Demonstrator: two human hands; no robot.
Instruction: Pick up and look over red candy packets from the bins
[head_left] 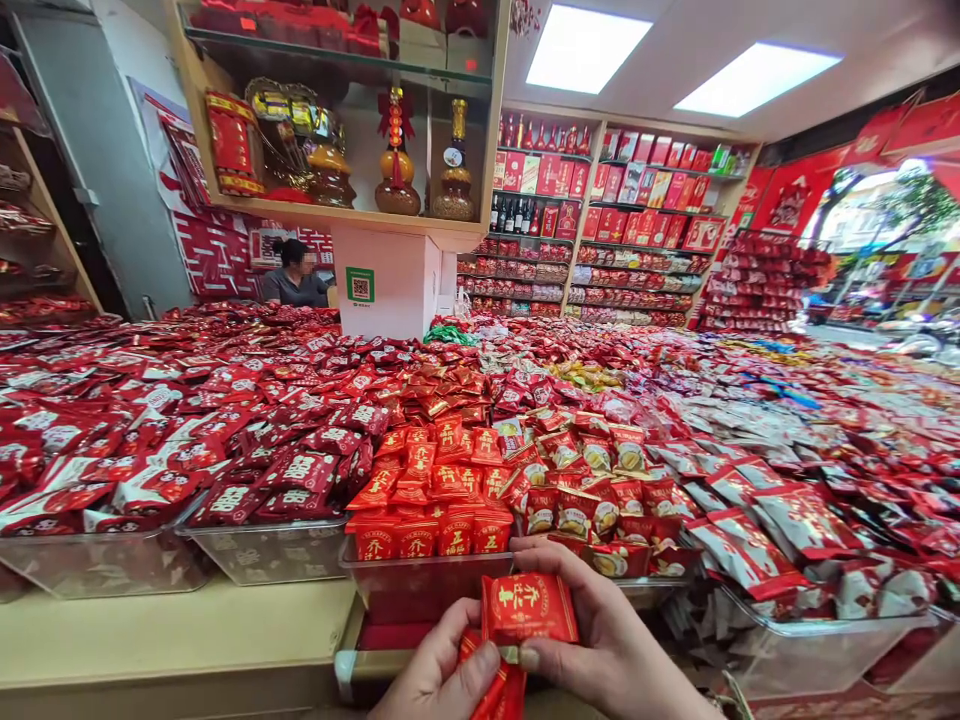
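My right hand (604, 625) is closed on a red candy packet (531, 607) with gold characters, pinched between thumb and fingers with its printed face up. Just left of it, my left hand (439, 672) grips more red packets (501, 692), partly hidden by the thumb; their exact number is unclear. The fingertips of my left hand lie against the edge of the right hand's packet. Beyond both hands stands a clear plastic bin (420, 585), where matching red packets (454, 485) stand in rows at the front and lie heaped behind.
Bins of maroon packets (300, 480) and red-and-white packets (750, 540) flank the middle bin. A cream ledge (165, 640) runs along the left front. Overhead hangs a display cabinet (330, 215) above a white pillar (390, 300). A person (296, 280) sits behind the counter.
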